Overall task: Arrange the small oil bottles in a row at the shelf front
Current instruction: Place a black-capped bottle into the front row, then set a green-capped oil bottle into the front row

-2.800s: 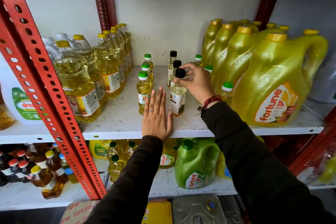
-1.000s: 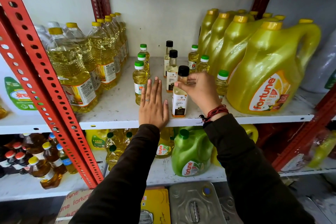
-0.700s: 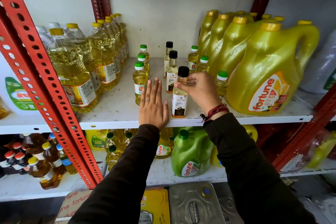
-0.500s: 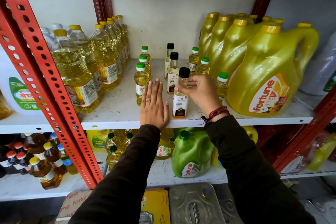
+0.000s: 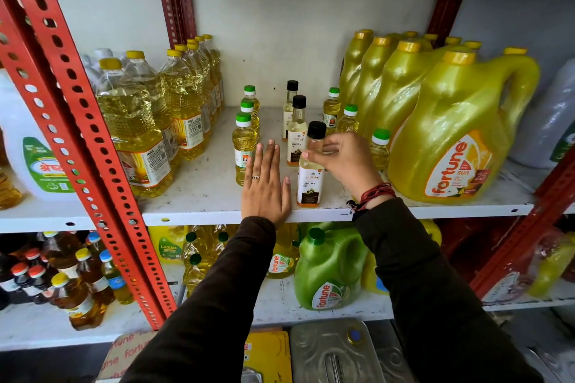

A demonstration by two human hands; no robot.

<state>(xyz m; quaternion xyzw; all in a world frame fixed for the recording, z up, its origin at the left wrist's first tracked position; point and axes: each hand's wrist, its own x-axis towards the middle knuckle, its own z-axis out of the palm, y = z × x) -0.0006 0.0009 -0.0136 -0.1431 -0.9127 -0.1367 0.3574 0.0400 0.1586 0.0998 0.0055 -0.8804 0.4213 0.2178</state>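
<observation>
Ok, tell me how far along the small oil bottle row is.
Done: one black-capped coconut oil bottle stands at the shelf front edge. In hand: the right hand pinches its neck, while the left hand lies flat beside it. Left: two black-capped bottles and six green-capped bottles sit further back, in columns.

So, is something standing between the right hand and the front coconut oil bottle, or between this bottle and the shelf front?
No. The right hand already has its fingertips on the neck of the coconut oil bottle, which stands at the shelf edge. The left hand lies flat beside it, not in front.
</observation>
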